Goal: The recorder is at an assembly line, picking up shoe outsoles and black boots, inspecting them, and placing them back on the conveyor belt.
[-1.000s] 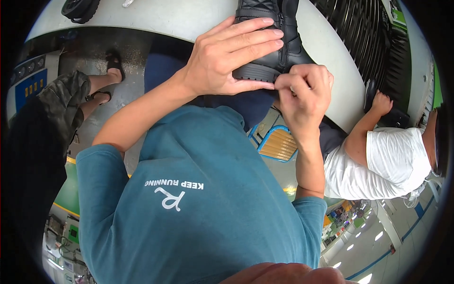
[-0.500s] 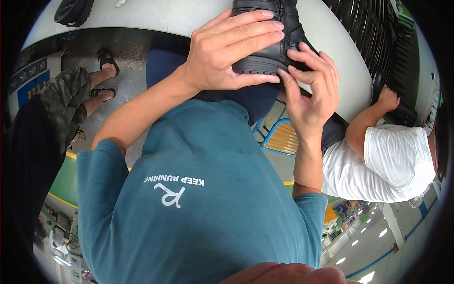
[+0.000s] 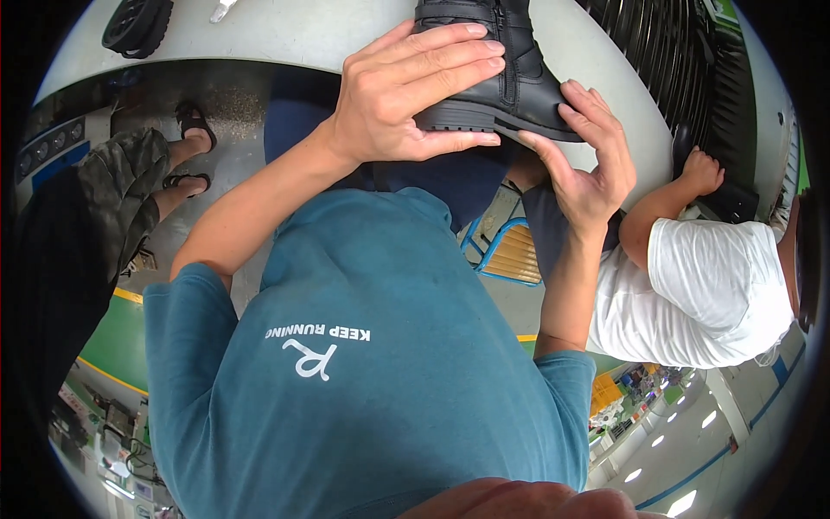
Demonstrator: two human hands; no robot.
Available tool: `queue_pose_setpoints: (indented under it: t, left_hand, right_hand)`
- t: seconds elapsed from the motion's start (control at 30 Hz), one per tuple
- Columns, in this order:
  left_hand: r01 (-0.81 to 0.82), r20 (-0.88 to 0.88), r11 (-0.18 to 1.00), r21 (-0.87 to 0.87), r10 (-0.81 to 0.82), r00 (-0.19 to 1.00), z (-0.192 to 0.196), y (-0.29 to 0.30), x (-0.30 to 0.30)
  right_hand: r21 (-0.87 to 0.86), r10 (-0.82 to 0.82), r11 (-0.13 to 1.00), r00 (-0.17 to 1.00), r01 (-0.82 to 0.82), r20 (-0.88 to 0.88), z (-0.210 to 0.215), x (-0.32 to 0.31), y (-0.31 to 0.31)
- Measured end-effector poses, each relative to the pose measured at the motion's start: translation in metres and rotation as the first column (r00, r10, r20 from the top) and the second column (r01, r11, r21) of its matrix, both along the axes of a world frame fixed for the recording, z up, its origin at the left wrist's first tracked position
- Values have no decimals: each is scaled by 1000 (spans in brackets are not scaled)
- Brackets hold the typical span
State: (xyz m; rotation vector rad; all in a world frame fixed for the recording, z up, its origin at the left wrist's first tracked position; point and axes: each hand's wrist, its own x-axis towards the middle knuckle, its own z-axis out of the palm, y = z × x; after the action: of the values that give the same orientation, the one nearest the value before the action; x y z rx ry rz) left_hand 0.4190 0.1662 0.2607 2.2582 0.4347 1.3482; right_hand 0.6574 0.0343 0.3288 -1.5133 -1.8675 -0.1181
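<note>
A black boot with a side zip and a ridged sole is held over the near edge of the pale table, its toe pointing right. My left hand is wrapped round its heel end, the fingers lying across the ankle and the thumb under the sole. At the toe, my right hand has its fingers on the upper and its thumb near the sole's underside. The top of the boot shaft is cut off by the picture's upper edge.
On the pale table lie a black sole and a small whitish object. Dark ribbed material runs along the right. A person in a white shirt sits there; another person's legs stand left, and a blue-framed chair is below.
My right hand has moved right, from the underside near the heel to the toe, and its fingers have spread round it. My left hand keeps its hold, shifted slightly left with the boot.
</note>
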Motion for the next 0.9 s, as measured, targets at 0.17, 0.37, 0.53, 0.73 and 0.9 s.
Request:
queue_pose_setpoints:
  t: [0.17, 0.37, 0.53, 0.73, 0.9]
  left_hand:
    - [-3, -16, 1000, -3, 3, 1000, 7, 0, -8]
    - [-1, -12, 1000, 31, 2, 1000, 10, 2, -16]
    - [6, -17, 1000, 29, -5, 1000, 10, -2, -13]
    - [3, -27, 999, 50, -1, 1000, 24, -2, -9]
    - [35, -62, 999, -1, -35, 997, 21, -4, -16]
  right_hand:
    - [-240, -138, 966, 973, 92, -183, 24, -13, 3]
    - [-308, -121, 951, 941, 19, -317, 14, 5, -2]
    - [-334, -109, 931, 761, -148, -639, -2, 24, -12]
    - [-334, -132, 933, 735, -135, -665, 4, 24, -13]
    - [-241, -180, 971, 648, -6, -740, 4, 2, -13]
